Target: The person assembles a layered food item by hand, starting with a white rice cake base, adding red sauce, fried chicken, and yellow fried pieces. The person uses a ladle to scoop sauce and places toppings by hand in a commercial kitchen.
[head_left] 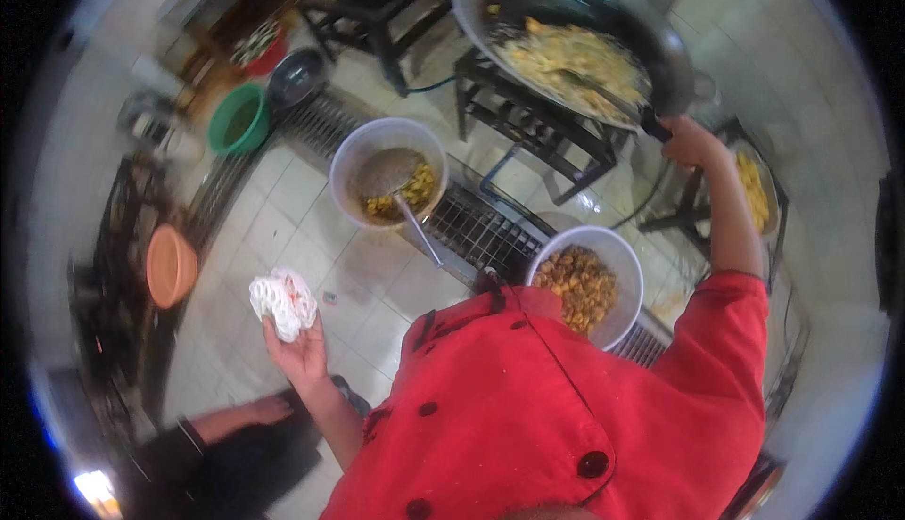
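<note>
Clasping the long utensil (611, 99) by its black end with my right hand (696, 142), its head among pale food (556, 53) in the wok (671, 53); I judge it stiff, maybe oil-slick — best held far back; my left hand (302, 357) grips a white looped bundle (283, 301), likely light, soft

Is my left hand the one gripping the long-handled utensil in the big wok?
No, your right hand grips the utensil at the wok, while your left hand holds a white bundle.
</note>
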